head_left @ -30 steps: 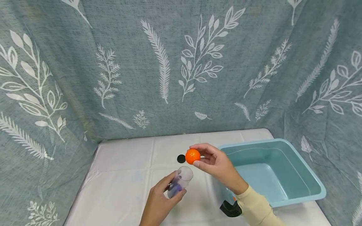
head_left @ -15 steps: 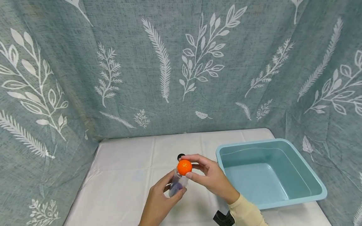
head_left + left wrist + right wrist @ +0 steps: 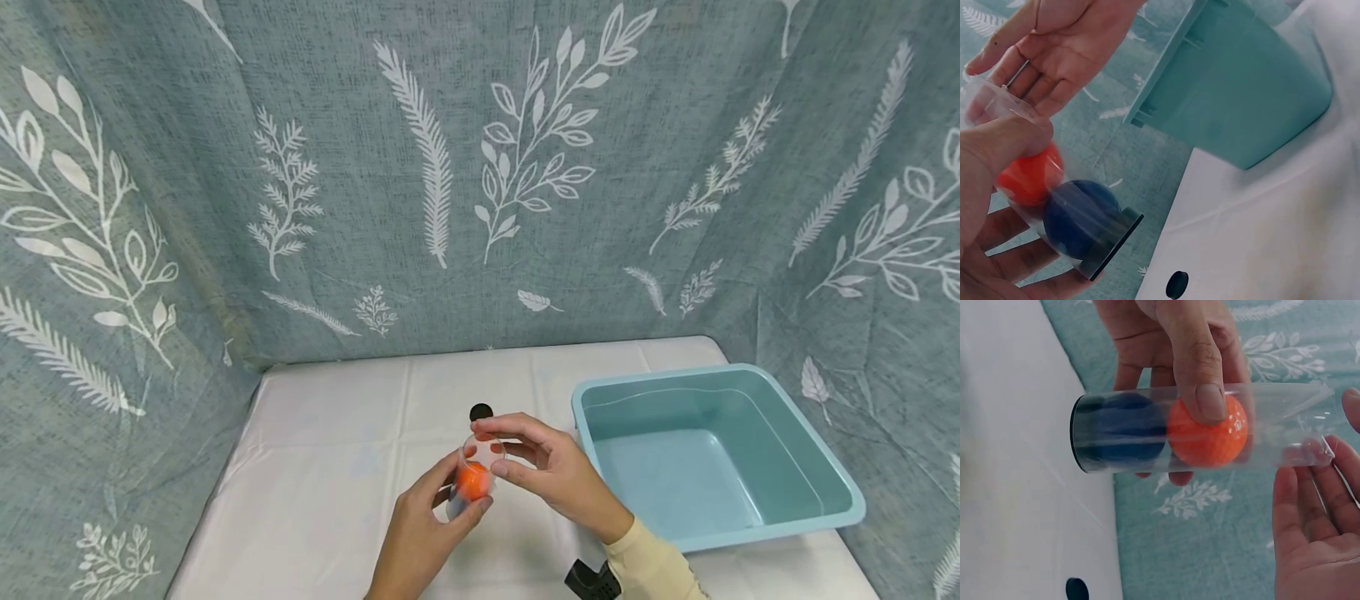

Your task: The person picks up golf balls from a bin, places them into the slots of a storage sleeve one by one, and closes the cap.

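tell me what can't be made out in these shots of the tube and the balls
- Head view: the blue ball is hidden behind the left hand gripping the clear tube; only the orange ball shows.
- Left wrist view: the tube's open end is blurred and cut off by the left edge.
- Right wrist view: the black disc on the table is cut by the bottom edge.
- Head view: the black object under the right sleeve is cut off.

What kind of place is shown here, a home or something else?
Probably a staged recording setup, not a lived-in room: a leaf-print curtain screens off the whole background, and a white-covered table holds only a teal tub and a small black cap.
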A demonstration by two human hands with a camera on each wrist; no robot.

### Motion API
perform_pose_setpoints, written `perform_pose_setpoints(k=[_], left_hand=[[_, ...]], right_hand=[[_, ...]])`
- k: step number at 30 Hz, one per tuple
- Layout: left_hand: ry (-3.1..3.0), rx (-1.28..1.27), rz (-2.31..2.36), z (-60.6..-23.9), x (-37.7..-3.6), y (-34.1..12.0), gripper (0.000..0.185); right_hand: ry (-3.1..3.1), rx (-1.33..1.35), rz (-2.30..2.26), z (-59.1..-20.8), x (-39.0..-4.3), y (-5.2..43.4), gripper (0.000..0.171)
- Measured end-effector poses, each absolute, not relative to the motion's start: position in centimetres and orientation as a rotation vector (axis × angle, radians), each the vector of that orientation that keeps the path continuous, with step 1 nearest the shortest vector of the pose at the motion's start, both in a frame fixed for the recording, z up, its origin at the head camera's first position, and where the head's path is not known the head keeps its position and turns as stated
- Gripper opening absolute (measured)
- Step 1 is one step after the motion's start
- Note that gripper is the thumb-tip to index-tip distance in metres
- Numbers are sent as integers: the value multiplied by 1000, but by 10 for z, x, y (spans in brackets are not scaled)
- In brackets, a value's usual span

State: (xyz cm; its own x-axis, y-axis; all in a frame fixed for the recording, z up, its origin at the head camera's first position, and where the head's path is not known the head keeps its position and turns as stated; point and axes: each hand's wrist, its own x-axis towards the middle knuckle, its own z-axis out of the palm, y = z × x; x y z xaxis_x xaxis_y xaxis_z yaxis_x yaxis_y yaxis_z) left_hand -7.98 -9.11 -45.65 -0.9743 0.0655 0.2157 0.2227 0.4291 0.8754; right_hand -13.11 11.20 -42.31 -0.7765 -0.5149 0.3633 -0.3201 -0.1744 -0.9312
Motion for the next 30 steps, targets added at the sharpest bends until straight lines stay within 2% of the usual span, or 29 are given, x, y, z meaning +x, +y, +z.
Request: perform_pose_setpoints(k=[8, 14, 22, 30], left_hand=[[-2536, -245, -1593, -460, -79, -89, 57], [-2527, -218, -1590, -460, -79, -90, 55], [-2509, -207, -1579, -463, -77, -92, 55], [-2524, -204, -1590, -463, -75, -92, 54]], right_hand=[[1910, -954, -2071, -422, -131, 120, 39], [1925, -970, -2029, -405, -141, 138, 40], [1958, -929, -1982, -374, -169, 181, 37], [1969, -915, -1879, -362, -193, 236, 40]])
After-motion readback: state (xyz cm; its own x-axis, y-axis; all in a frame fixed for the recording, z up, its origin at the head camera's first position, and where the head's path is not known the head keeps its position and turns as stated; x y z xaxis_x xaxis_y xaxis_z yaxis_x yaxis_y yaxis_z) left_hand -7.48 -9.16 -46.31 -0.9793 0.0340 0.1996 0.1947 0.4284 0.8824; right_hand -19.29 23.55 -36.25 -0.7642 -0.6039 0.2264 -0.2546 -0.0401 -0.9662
